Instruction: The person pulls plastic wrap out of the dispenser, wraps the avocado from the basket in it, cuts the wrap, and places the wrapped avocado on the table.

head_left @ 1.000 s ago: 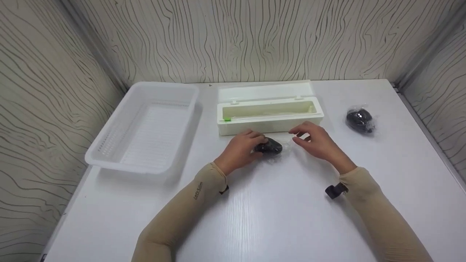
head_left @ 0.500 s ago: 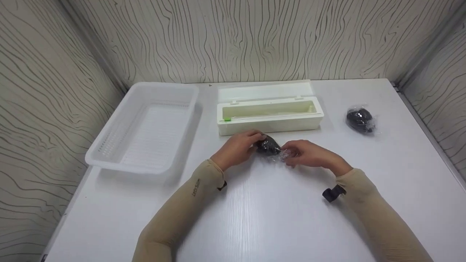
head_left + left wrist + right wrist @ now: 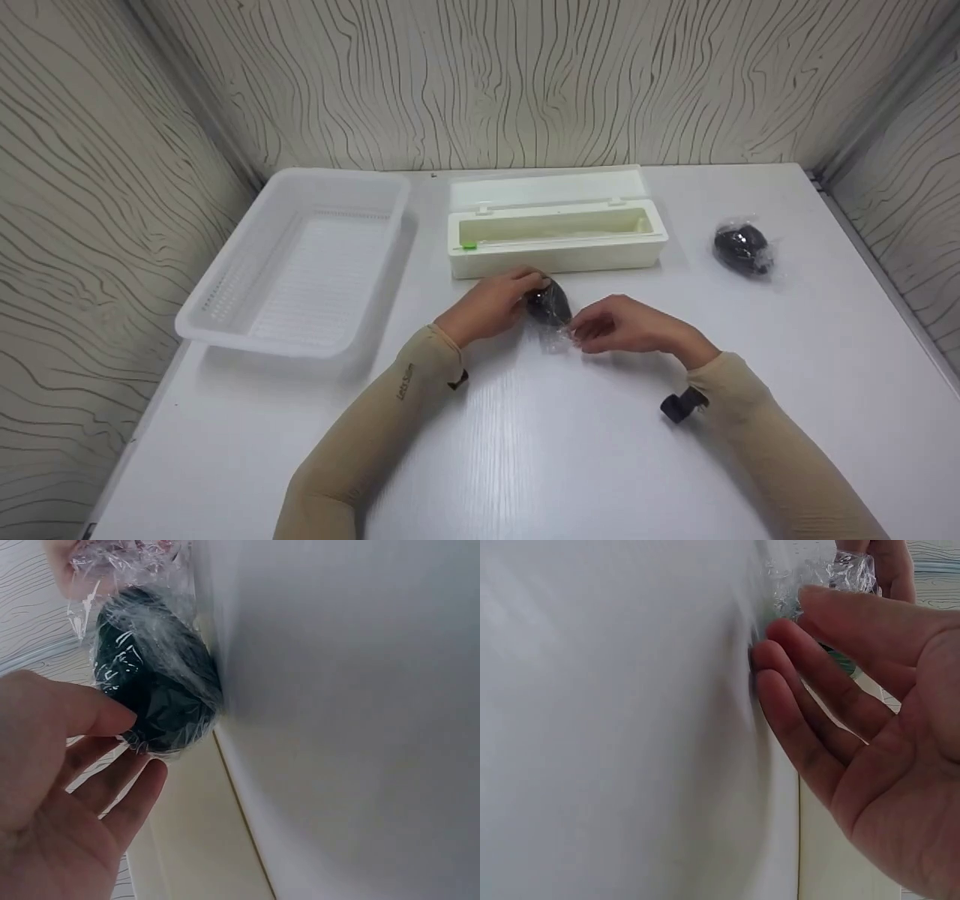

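Observation:
A dark avocado (image 3: 548, 304) wrapped in clear cling film (image 3: 553, 339) rests on the table in front of the white box. My left hand (image 3: 491, 304) holds its left side, thumb and fingertips against the wrapped skin, as the left wrist view shows on the avocado (image 3: 154, 682). At the lower right, my right hand (image 3: 630, 326) pinches the loose crumpled film with curled fingers. In the right wrist view the film (image 3: 832, 577) bunches at the thumb, and the fingers hide most of the avocado.
Behind the hands stands a long white cling film box (image 3: 559, 259), lid raised, with a green slider (image 3: 469, 246) on its front rail. A white plastic basket (image 3: 352, 345) is at the left. Another wrapped avocado (image 3: 741, 247) lies at the right, and patterned walls enclose the table.
My right hand has come down and left from beside the box to the loose film. The avocado has turned, so its film end now points toward the front.

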Motion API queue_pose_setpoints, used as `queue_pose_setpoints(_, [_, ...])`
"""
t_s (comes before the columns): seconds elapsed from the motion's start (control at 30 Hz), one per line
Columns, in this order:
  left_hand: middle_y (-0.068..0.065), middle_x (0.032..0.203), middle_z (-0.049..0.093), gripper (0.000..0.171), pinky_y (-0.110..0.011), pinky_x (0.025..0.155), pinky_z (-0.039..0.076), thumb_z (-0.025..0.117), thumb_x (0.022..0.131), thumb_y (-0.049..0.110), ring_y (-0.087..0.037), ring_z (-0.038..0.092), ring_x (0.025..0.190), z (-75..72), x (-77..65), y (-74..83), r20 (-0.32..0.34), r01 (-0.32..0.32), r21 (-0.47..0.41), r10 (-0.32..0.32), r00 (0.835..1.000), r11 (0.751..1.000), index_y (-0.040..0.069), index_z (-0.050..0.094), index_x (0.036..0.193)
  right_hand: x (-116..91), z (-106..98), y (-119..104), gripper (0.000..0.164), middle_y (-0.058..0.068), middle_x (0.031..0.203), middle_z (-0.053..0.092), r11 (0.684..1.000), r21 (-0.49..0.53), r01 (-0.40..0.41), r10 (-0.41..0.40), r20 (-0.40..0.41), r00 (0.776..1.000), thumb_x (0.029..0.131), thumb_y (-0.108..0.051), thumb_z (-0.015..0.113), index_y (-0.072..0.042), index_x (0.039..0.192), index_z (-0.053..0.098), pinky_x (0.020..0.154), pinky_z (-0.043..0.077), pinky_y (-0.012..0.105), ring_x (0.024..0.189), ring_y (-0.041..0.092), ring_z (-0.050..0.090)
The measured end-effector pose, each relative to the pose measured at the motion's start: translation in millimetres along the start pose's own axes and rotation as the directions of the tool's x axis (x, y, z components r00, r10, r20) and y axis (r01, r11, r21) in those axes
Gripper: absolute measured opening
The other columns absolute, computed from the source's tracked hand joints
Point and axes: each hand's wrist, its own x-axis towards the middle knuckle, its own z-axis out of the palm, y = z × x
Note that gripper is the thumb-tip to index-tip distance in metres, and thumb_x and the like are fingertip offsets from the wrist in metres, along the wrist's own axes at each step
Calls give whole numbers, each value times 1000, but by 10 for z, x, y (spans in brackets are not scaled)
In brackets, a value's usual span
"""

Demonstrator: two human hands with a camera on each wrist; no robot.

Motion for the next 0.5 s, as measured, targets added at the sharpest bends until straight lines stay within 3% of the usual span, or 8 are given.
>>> queue_pose_setpoints(0.33, [-5, 140, 62, 37, -34, 110, 51, 55, 102, 0, -23, 63, 129, -13, 13, 7, 8, 8, -26, -8, 1000, 1000, 12, 62, 136, 8, 27, -43, 34, 16, 125, 74, 994, 93, 58, -59, 12, 998, 94, -8, 75, -2, 127, 71, 101, 57, 34, 118, 33, 70])
queue_pose_setpoints(0.5, [-5, 139, 62, 35, -34, 110, 51, 54, 103, 0, -23, 64, 128, -21, 24, 7, 20, 13, -25, -12, 1000, 1000, 11, 62, 136, 28, 77, -103, 38, 17, 114, 76, 989, 101, 111, -106, -57, 993, 92, -5, 77, -4, 126, 60, 94, 61, 36, 108, 34, 75])
